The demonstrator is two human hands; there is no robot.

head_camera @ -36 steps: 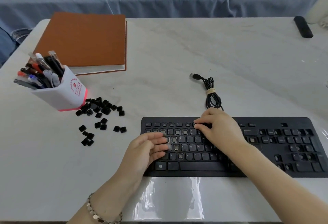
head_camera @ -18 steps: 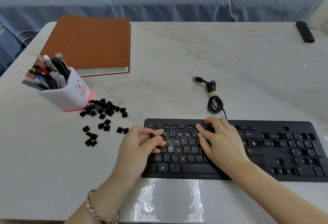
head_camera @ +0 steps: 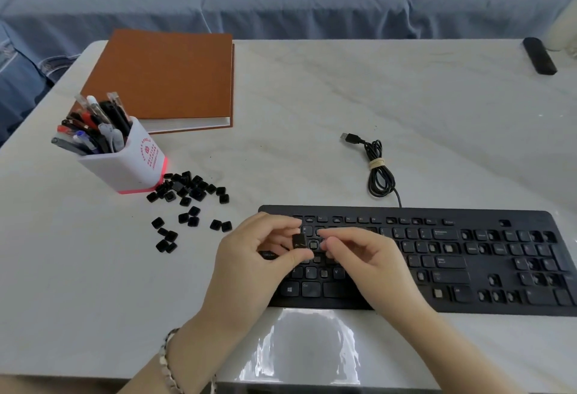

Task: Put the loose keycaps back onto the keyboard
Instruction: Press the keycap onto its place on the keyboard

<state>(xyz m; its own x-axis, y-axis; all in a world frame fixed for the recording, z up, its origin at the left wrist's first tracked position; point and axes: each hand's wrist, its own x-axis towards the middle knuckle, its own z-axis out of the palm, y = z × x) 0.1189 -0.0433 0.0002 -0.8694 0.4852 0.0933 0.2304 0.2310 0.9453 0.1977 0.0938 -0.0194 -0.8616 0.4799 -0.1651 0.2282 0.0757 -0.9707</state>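
- While the left hand (head_camera: 253, 256) pinches one keycap (head_camera: 299, 241) between thumb and forefinger, the cap sits above the left block of the keyboard (head_camera: 437, 265), clear of the deck.
- Left fingers (head_camera: 281, 226): narrow, closed on the keycap. The cap's printed face is turned toward the camera; whether it is square to the key rows cannot be told.
- Right hand (head_camera: 368, 259): fingers curled and close together, tips just beside the cap on its right side. Whether they touch the cap cannot be told; nothing is seen held in this hand.
- Governing relation: an open socket (head_camera: 313, 244) with a pale centre lies just to the right of the held cap, between the two sets of fingertips. Judged from this, the cap must travel a short way right and down to seat.
- Nearer hand: the left carries the cap; the right is placed to steady or press it.
- Further empty sockets show along the right half of the keyboard, so the task is judged far from complete.
- Remaining stock: the loose keycaps (head_camera: 187, 193) lie scattered on the worktop (head_camera: 312, 112) left of the keyboard, beside the pen holder (head_camera: 125, 162), nearer the left hand.
- Risk, as a judgement: a tilted cap may bind on its socket instead of clipping home.
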